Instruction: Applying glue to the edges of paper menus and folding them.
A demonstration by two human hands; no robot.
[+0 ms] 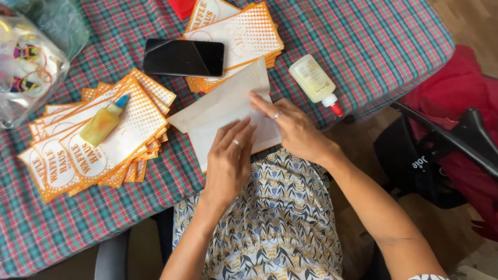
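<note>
While pressed flat, white paper bag (218, 111) (translucent, creased)

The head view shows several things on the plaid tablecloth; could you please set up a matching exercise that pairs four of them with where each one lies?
Things:
1. Black smartphone
2. Small yellow glue bottle with blue cap
3. Pale plastic glue bottle with red tip
4. White paper bag

Places:
A. Under both hands
B. On the left stack of orange printed bags
C. Alone on the plaid tablecloth, by the table's right edge
D. Between the two stacks of orange bags

Pairs: 1-D, 2-B, 3-C, 4-A
</note>
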